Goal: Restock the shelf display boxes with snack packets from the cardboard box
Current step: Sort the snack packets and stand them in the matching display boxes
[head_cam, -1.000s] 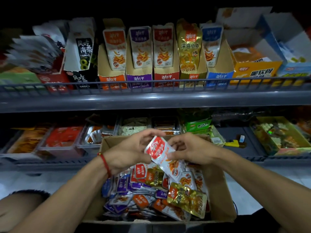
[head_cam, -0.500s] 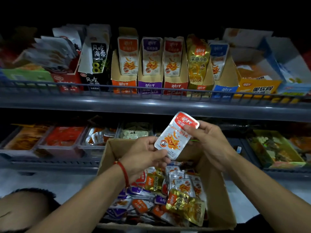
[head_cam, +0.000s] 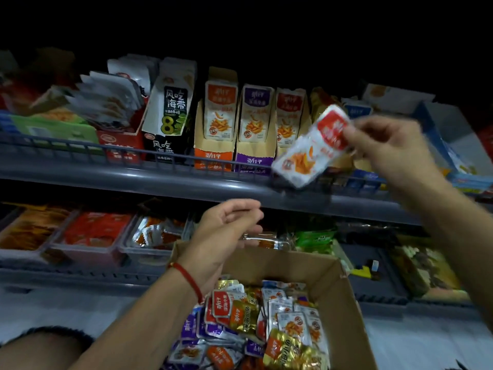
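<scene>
The right hand pinches a white foil snack packet with a red top band by that red end, thumb and fingers curled on it. The packet hangs tilted, its long axis running from the red end at upper right down to the free white end at lower left, and it is motion-blurred. It sits in front of the upper grey wire-fronted shelf, overlapping the lower front of the red-labelled cardboard display box, which stands third in the row after the orange-labelled display box and the purple-labelled display box.

That is the relation the next move depends on: the matching red box lies just up and to the left of the packet, and its packets stand upright with the coloured band on top. The held packet would likely need to be turned until its long axis is vertical, red end up, then lowered in behind the box front. The right hand is clearly the nearer one.

The left hand holds nothing, its fingers relaxed and loosely extended, hovering above the near rim of the open brown cardboard box, well below the upper shelf. Inside that box lies a loose heap of mixed snack packets in red, purple, gold and white.
</scene>
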Demonstrator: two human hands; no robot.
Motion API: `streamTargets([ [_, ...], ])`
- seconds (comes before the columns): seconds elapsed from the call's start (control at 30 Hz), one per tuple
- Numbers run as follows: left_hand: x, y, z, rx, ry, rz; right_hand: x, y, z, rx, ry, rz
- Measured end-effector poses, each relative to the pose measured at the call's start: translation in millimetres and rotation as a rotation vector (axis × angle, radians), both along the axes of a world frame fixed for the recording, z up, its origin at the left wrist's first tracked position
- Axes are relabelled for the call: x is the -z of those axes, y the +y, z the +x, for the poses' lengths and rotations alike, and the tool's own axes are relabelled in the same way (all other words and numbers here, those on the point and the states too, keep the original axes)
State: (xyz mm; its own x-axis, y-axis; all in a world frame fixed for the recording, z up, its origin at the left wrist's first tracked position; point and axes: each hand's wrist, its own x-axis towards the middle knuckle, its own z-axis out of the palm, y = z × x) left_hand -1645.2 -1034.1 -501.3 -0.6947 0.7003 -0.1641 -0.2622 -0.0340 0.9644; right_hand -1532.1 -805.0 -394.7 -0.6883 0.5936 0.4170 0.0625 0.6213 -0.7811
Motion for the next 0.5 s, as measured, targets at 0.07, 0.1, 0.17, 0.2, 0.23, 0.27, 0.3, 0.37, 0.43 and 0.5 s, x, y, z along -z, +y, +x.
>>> streamTargets([
  [0.07,-2.1,-2.0,-5.9,-0.029,-0.003,-0.009,-27.3,18.7,-22.7,0.058,0.034,0.181],
  [0.1,-2.7,-2.5,-7.9,-0.039,-0.006,-0.014,-37.7,28.7,-35.7,0.09,0.023,0.246],
  [0.17,-3.3,-3.1,-11.2,-0.041,-0.012,-0.021,-50.8,49.2,-63.2,0.153,0.002,0.317],
  [0.2,-3.6,-3.7,-12.9,-0.039,-0.015,-0.023,-54.2,56.3,-76.1,0.186,-0.021,0.337],
  [0.23,-4.1,-4.0,-14.8,-0.037,-0.021,-0.022,-55.6,60.9,-87.9,0.204,-0.063,0.364],
  [0.27,-4.7,-4.5,-16.4,-0.036,-0.03,-0.019,-54.9,63.7,-97.6,0.213,-0.119,0.384],
  [0.3,-5.2,-5.0,-18.1,-0.034,-0.037,-0.015,-52.2,65.3,-106.6,0.212,-0.175,0.396],
  [0.37,-6.5,-6.1,-20.8,-0.027,-0.041,-0.012,-46.0,63.6,-119.6,0.2,-0.267,0.423],
  [0.43,-7.0,-7.0,-23.2,-0.025,-0.039,-0.013,-40.0,62.6,-130.1,0.193,-0.334,0.461],
  [0.5,-6.8,-7.8,-25.4,-0.032,-0.045,-0.015,-34.0,67.4,-141.1,0.214,-0.419,0.465],
])
